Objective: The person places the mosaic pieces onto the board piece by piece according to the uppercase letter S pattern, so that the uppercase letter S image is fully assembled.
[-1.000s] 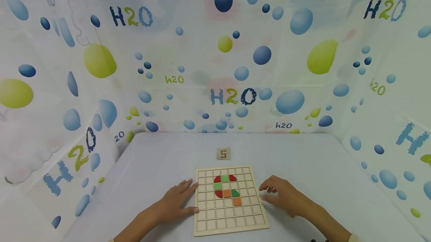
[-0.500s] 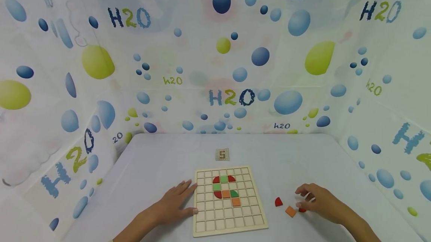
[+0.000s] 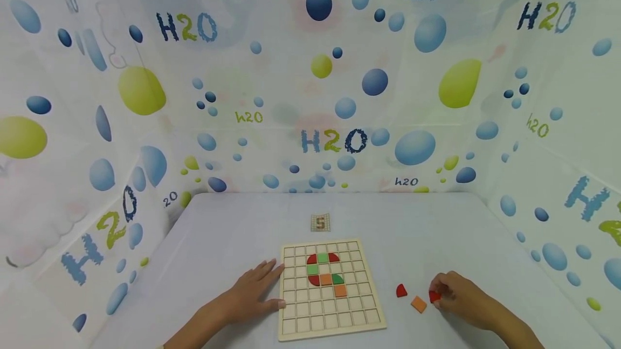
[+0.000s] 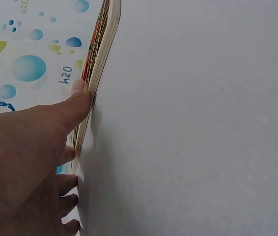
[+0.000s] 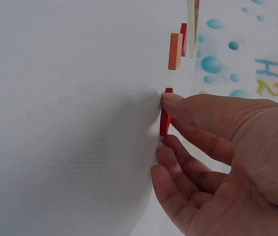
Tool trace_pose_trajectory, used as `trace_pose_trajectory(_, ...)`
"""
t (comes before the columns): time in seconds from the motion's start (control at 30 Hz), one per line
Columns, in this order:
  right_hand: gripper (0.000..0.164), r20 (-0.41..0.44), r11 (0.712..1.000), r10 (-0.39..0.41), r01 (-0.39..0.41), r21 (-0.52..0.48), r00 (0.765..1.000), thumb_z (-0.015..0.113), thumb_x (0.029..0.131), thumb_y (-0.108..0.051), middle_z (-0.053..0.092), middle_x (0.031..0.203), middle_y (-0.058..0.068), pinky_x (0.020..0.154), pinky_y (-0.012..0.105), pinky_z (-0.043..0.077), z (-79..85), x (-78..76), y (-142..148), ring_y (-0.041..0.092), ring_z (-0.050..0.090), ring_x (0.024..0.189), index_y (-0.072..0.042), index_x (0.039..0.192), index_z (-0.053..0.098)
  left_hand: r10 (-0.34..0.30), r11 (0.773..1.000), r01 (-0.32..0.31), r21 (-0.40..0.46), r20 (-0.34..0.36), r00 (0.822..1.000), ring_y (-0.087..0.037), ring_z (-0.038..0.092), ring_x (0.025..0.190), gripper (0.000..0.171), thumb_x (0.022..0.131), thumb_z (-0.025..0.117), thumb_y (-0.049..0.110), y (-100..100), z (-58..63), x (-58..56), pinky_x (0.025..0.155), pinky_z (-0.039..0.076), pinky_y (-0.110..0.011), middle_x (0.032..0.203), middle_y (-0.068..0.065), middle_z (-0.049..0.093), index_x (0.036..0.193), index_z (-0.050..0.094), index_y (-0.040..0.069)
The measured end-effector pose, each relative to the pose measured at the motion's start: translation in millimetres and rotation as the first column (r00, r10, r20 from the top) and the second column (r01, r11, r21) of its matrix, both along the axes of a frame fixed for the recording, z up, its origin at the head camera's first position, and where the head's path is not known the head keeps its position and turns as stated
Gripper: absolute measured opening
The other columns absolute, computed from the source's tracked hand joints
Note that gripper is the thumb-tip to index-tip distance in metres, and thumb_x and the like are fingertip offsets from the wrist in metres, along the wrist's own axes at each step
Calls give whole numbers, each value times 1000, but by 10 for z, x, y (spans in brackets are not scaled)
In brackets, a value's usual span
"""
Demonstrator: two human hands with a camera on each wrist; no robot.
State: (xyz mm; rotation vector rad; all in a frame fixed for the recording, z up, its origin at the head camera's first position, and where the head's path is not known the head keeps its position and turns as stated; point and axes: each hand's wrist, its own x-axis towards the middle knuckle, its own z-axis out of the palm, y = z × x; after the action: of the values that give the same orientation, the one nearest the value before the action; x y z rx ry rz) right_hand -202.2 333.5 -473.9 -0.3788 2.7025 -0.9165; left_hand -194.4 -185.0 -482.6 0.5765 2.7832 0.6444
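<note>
The left hand [image 3: 254, 295] and right hand [image 3: 460, 299] are bare, with slender fingers [image 5: 171, 194] and rounded tips. The left forearm [image 3: 200, 328] and right forearm [image 3: 515, 332], uncovered too, taper towards the hands. A sliver of pale sleeve [image 3: 160, 347] shows at the left forearm's lower end.

A pinched red tile [image 5: 165, 123] sits right of the gridded board [image 3: 331, 307].

A white table [image 3: 242, 219] lies beneath the fingers [image 3: 271, 273]; beyond and either side of them, pale walls [image 3: 286, 79] carry blue and lime spots [image 3: 415, 147] and "H2O" lettering [image 3: 335, 141].
</note>
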Motion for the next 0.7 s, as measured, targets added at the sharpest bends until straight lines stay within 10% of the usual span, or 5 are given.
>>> trace_pose_trajectory(0.7, 21, -120, 1000, 10, -9, 8, 993, 84, 90, -18, 61, 95, -4, 79, 21, 56, -17, 26, -50, 3, 55, 86, -12, 103, 69, -3, 1000, 3, 9, 2, 1000, -47, 22, 159, 89, 98, 65, 63, 4, 10, 35, 124, 21, -72, 172, -21, 28, 165, 36, 13)
